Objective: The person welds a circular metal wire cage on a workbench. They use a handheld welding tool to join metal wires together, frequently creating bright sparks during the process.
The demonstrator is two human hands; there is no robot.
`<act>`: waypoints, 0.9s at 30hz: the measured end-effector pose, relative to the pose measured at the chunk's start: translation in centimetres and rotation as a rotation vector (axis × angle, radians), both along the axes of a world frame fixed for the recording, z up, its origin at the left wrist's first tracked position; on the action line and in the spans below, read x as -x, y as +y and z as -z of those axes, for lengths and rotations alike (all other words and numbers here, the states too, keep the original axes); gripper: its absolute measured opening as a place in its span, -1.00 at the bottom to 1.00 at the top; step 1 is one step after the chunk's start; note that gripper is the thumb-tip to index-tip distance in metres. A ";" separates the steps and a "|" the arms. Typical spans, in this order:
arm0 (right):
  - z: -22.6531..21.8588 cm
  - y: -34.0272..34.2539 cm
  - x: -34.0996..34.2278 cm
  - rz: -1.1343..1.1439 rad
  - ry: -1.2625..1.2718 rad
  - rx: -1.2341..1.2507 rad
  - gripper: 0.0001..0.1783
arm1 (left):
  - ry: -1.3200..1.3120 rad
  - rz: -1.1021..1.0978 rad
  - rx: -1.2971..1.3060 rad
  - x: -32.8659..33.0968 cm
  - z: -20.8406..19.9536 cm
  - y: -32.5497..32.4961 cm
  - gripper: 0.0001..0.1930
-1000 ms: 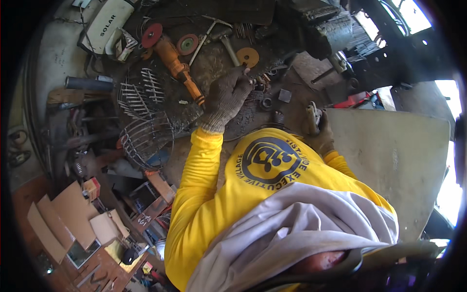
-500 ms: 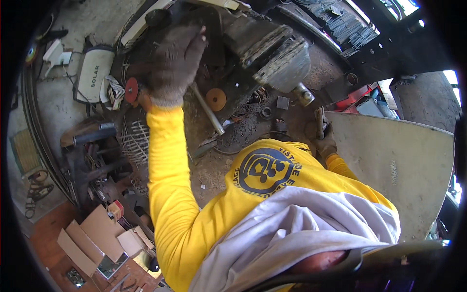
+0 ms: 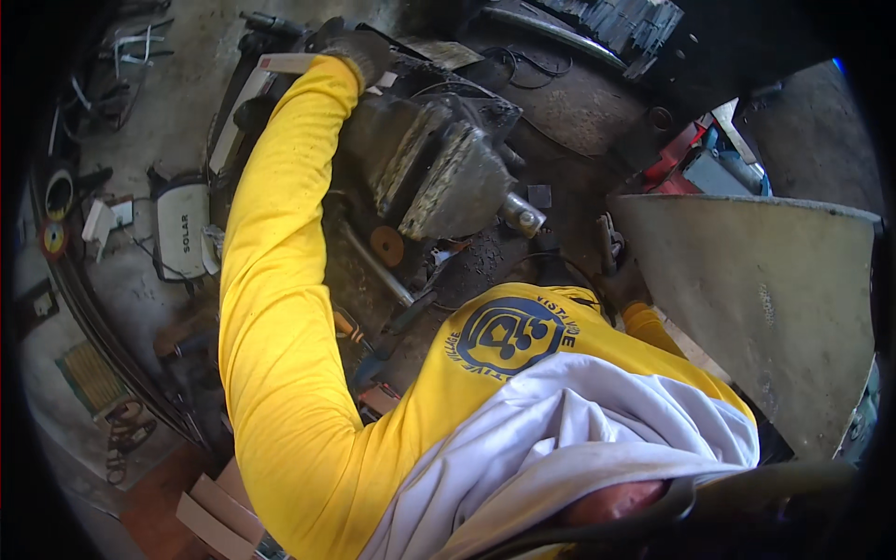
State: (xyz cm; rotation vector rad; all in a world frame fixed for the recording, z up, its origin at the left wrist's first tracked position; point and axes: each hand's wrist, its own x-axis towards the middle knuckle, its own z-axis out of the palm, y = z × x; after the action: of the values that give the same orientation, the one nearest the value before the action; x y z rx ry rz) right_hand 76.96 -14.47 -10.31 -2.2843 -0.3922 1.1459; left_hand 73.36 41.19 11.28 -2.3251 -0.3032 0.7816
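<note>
Well, left hand (image 3: 370,54): beyond vise (image 3: 459,191) — grip too hidden to judge
Right hand (image 3: 627,284): grip wrapped round metal tool (image 3: 610,245), beside pale panel (image 3: 756,289)

Vise (image 3: 457,191): rough, worn metal; scarf (image 3: 560,420): matt cloth.

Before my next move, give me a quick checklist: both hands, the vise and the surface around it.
1. Left hand clear of the vise jaws: ok, it is well beyond them, near the top of the view.
2. Left hand's grip visible: not ok, the fingers are too dark and hidden to read.
3. Metal tool in the right hand: ok, it appears held.
4. Surface beside the vise cleared: not ok, a tan disc and a metal bar lie there.
5. Vise jaws empty: cannot tell, the gap is too dark.
</note>
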 end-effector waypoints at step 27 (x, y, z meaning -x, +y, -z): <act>5.3 -3.6 0.9 0.094 -0.256 -0.005 0.02 | -0.030 -0.063 0.208 -2.5 0.8 1.1 -0.64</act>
State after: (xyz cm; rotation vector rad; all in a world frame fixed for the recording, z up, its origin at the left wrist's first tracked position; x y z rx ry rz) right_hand 76.01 -18.06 -15.63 -2.4253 -0.3787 0.8079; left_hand 75.84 42.28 10.47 -2.5348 -0.3229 0.8442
